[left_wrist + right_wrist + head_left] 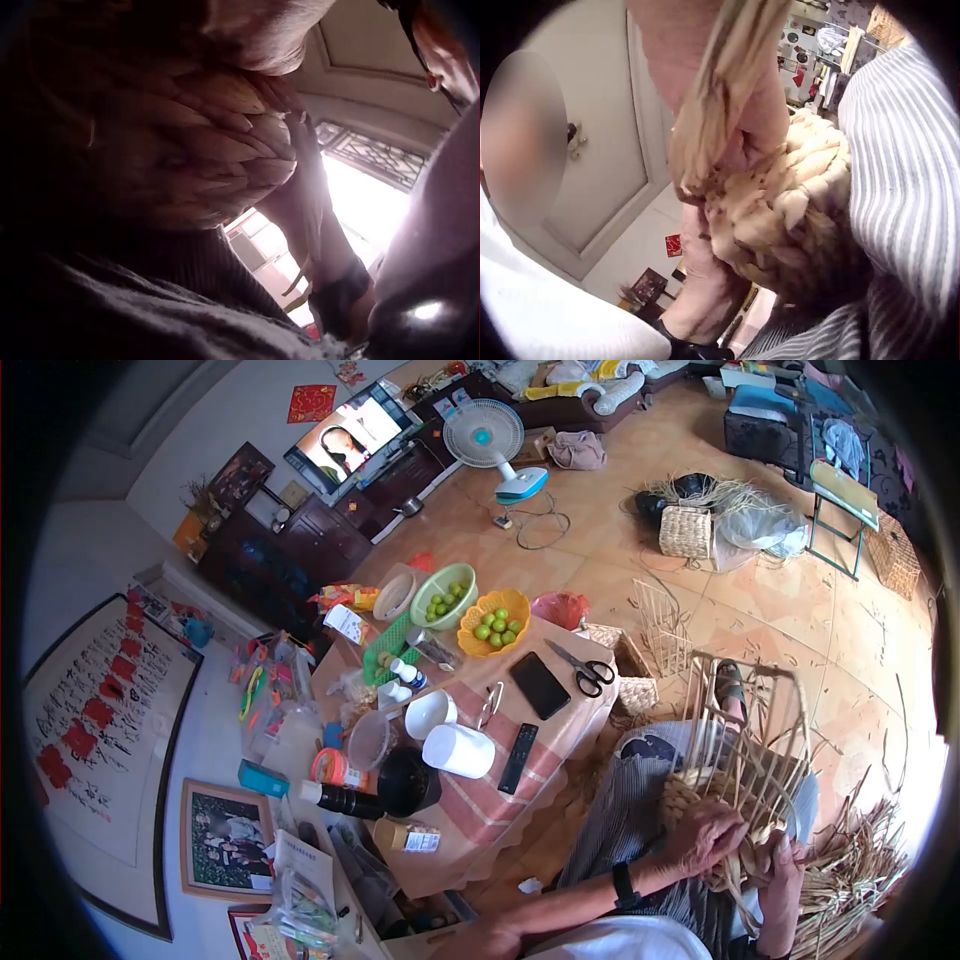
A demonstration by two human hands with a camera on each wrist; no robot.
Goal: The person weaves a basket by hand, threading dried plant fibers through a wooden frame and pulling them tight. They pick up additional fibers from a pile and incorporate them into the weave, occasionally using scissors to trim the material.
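A partly woven basket [684, 796] of pale plaited straw, with a frame of thin upright rods, lies on the person's lap. The left hand [706, 834], with a black band at its wrist, grips the woven edge. Close beside it the right hand [783, 862] pinches a straw strand at the same edge. In the right wrist view the thick braided weave [780, 217] fills the middle, and a flat strand [724, 90] runs up across the near hand. The left wrist view is dark and shows the weave [225, 150] below a hand.
Loose straw [850, 880] lies on the floor at the right. On the table [480, 800] to the left are scissors [590, 676], a phone [540, 685], a remote [517, 758], cups and bowls of green fruit. A fan [520, 483] and a small woven basket [685, 532] stand farther off.
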